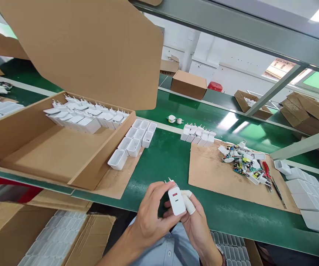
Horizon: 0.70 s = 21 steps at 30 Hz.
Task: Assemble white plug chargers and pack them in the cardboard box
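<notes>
Both my hands hold one white charger plug [176,199] above the near edge of the green table [170,159]. My left hand [150,214] wraps its fingers round the charger's left side. On the right side, my right hand [195,221] grips it too, with a white finger cot on one finger. The charger's port face points up at me and its metal prongs point away.
An open cardboard box [51,151] on the left holds rows of white chargers [84,116]. Empty white shells [134,142] lie beside it. A row of chargers [198,135], a cardboard sheet [214,173] with circuit boards [245,162] and red pliers [267,170], and white trays [309,195] are to the right.
</notes>
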Available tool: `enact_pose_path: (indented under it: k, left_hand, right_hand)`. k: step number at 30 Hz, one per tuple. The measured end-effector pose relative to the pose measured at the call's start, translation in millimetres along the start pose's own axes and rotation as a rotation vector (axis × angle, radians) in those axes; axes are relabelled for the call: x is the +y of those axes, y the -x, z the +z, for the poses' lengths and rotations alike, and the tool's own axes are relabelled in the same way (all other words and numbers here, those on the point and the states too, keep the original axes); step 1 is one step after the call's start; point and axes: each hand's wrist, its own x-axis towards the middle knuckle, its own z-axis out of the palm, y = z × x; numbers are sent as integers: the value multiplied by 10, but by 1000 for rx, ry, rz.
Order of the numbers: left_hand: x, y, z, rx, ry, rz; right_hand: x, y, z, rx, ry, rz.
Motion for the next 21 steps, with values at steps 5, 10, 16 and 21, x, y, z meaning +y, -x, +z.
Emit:
enact_pose_path:
  k: [5,10,16,21]
  left_hand:
    - [-76,19,-3,-53,-41,1]
    - [-191,41,-10,-133,-100,36]
    - [-173,-46,-50,-197,-88,36]
    - [-80,-212,23,-158,-84,99]
  right_hand:
    - [17,-98,-165,84,384,-435]
    - [-11,-191,-264,111,1093,-1002]
    - [47,-189,-285,170,1244,-1026]
    - [80,-184,-303,193,1202,-993]
